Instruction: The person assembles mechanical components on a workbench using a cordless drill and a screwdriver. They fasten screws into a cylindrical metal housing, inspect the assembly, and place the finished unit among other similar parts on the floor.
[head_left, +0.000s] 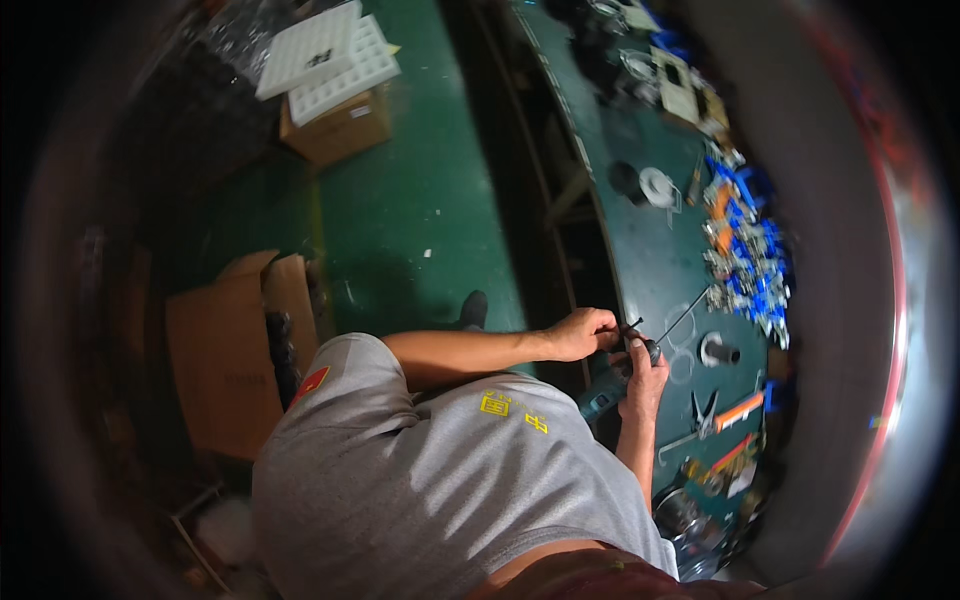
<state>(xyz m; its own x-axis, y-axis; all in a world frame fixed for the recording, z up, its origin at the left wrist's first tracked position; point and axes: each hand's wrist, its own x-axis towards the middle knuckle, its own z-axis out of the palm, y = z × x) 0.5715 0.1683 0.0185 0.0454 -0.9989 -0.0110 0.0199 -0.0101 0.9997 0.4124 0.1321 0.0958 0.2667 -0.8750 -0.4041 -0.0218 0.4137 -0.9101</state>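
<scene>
At the bench's near edge, my right hand (648, 378) is closed around the front part of a teal-and-black power tool (600, 394), whose body lies close against my shirt. A long thin rod (684, 316) sticks out beyond my fingers, roughly in line with the tool, and points over the bench. Whether the rod is fixed in the tool is hidden by my hand. My left hand (584, 335) is closed beside it, fingertips pinched near a small dark piece (633, 325); what exactly they grip is too small to make out.
Blue-and-metal parts (748, 255) lie heaped along the bench's far side. Closer are a round-based dark piece (718, 350), pliers (704, 412) and an orange-handled tool (740, 411). Cardboard boxes (225, 360) and white foam trays (345, 75) stand left of the green floor (420, 200).
</scene>
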